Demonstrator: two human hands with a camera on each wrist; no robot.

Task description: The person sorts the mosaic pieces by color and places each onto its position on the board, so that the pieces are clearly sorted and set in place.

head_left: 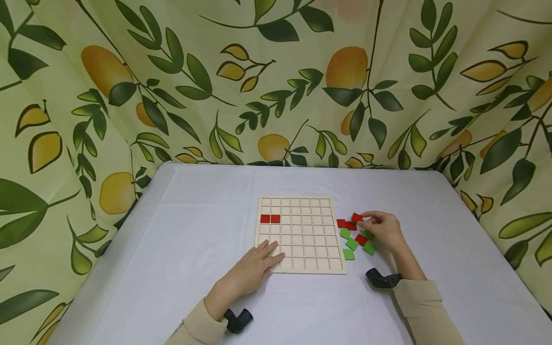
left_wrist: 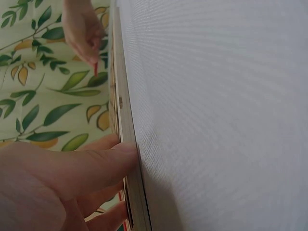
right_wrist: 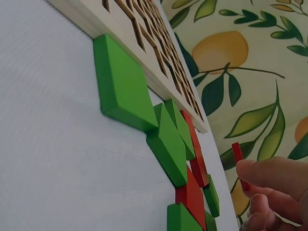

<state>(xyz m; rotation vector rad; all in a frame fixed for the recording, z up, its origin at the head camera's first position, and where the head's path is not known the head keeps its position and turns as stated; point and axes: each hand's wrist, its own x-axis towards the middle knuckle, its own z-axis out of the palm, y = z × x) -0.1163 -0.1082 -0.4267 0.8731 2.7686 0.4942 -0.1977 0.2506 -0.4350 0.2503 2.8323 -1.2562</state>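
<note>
A pale wooden grid board point(head_left: 302, 239) lies on the white table, with two red square tiles point(head_left: 270, 219) side by side in its third row at the left. My left hand point(head_left: 254, 266) rests with spread fingers on the board's lower left corner. Between thumb and fingers, my right hand point(head_left: 383, 230) pinches a red square tile point(right_wrist: 237, 153), raised above the loose tiles right of the board. Those tiles include several green ones point(right_wrist: 125, 84) and a few red ones point(head_left: 361, 240), some touching or overlapping.
White cloth covers the table point(head_left: 185, 215). Behind and beside it hangs a curtain point(head_left: 276, 96) printed with leaves and fruit. Each wrist wears a black device, one at the left point(head_left: 238, 321) and one at the right point(head_left: 383, 279).
</note>
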